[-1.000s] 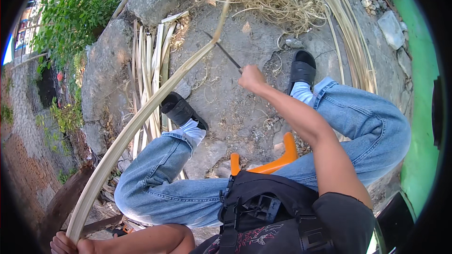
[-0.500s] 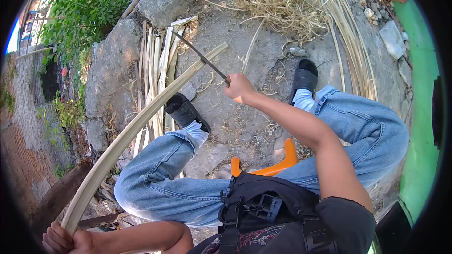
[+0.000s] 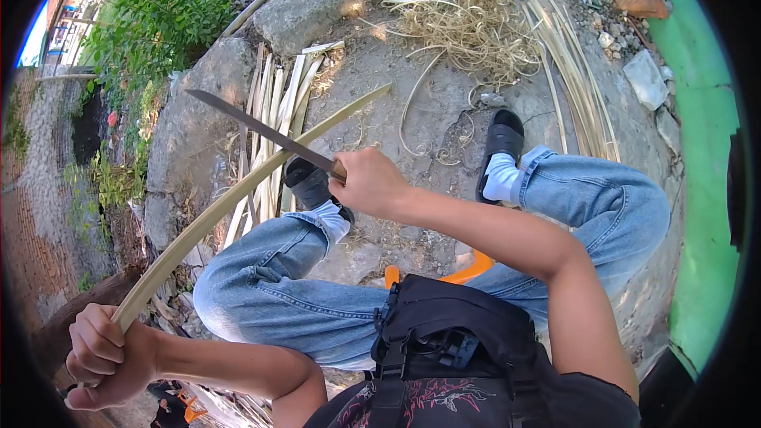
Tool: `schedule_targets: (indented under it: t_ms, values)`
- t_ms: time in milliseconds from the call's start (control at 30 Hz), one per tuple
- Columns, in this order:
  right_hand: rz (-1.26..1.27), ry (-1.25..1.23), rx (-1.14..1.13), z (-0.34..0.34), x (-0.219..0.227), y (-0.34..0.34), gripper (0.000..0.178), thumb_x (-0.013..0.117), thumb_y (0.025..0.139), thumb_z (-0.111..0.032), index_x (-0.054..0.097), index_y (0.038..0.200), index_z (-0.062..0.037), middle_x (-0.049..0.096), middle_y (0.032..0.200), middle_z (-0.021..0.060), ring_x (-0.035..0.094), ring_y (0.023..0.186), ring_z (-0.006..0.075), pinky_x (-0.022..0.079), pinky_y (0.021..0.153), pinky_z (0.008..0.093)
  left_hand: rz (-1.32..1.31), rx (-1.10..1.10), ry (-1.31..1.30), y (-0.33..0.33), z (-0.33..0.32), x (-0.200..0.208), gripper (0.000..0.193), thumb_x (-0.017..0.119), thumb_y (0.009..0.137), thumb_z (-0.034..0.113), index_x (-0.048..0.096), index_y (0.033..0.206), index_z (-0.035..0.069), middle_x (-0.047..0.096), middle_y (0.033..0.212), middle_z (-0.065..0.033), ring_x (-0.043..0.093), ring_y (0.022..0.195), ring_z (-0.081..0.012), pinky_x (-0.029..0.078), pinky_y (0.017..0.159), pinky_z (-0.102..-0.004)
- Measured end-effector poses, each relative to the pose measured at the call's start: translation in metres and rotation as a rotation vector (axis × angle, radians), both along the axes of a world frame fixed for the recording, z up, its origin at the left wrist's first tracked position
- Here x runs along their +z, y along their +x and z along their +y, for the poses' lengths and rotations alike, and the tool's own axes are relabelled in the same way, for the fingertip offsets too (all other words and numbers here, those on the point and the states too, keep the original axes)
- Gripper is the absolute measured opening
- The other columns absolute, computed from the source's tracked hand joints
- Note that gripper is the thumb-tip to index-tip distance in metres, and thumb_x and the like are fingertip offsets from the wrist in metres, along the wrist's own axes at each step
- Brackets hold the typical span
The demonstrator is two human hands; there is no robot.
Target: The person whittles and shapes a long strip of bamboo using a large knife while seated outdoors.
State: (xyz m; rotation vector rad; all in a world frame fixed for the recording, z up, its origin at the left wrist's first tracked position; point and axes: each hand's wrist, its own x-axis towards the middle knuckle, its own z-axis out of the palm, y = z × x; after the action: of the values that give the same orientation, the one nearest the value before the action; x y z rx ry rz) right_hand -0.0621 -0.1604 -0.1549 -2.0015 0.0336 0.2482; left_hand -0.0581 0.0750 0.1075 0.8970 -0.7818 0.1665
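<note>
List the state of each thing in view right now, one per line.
Left hand: fist closed around the near end of the bamboo strip.
Right hand: closed on the knife handle.
Knife: bare blade, lying across the strip.
Bamboo strip: long, bowed, far end resting on the ground.
Cut strips: lying loose on the ground.
Shavings: tangled in a heap.

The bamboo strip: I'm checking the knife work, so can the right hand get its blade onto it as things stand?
Probably yes. The right hand holds the knife just above the bamboo strip, which the left hand grips; nothing lies between.
</note>
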Motion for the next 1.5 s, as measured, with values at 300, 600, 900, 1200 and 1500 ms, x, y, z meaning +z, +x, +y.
schedule_targets:
  t_ms: [300,600,900,1200,1500]
  values:
    - [0.313,-0.199,-0.198,-0.048,-0.14,-0.013,0.017,0.061,0.064,-0.012,0.062,0.068,0.0046,0.061,0.071,0.0279,0.063,0.064,0.0375,0.05,0.058,0.0418,0.008,-0.004,-0.027,-0.004,-0.019,-0.007,0.05,0.049,0.085,0.028,0.017,0.047,0.02,0.019,0.036,0.0083,0.014,0.032,-0.0013,0.01,0.037,-0.0197]
    - [0.26,-0.041,-0.096,-0.035,-0.113,0.005,0.017,0.06,0.066,-0.012,0.06,0.072,0.0039,0.061,0.071,0.0235,0.061,0.066,0.0378,0.048,0.064,0.0421,0.128,0.105,-0.002,-0.001,0.03,-0.008,0.048,0.048,0.089,0.026,0.018,0.052,0.02,0.014,0.046,0.006,0.012,0.041,-0.0065,0.013,0.044,-0.0258]
    - [0.136,-0.05,-0.058,-0.014,-0.111,0.014,0.014,0.06,0.067,-0.009,0.063,0.071,0.004,0.062,0.071,0.0238,0.063,0.068,0.0367,0.049,0.063,0.0418,0.135,0.383,0.046,-0.003,0.05,-0.008,0.045,0.043,0.093,0.022,0.021,0.054,0.018,0.017,0.049,0.0051,0.011,0.04,-0.0066,0.014,0.043,-0.0252]
    - [0.478,-0.36,-0.167,-0.061,-0.2,0.029,0.019,0.061,0.067,-0.012,0.065,0.075,0.005,0.064,0.076,0.0238,0.065,0.073,0.0364,0.05,0.066,0.0416,0.076,0.304,0.102,-0.001,0.042,0.002,0.042,0.039,0.089,0.022,0.022,0.051,0.02,0.017,0.044,0.0066,0.013,0.036,-0.0062,0.017,0.045,-0.0229]
    - [0.499,-0.403,-0.276,-0.092,-0.232,0.036,0.02,0.057,0.064,-0.008,0.065,0.077,0.0057,0.064,0.079,0.026,0.065,0.077,0.0369,0.05,0.068,0.0413,0.099,0.207,0.094,0.005,0.026,0.0,0.043,0.038,0.092,0.025,0.024,0.052,0.019,0.018,0.047,0.0052,0.014,0.04,-0.0075,0.018,0.046,-0.0246]
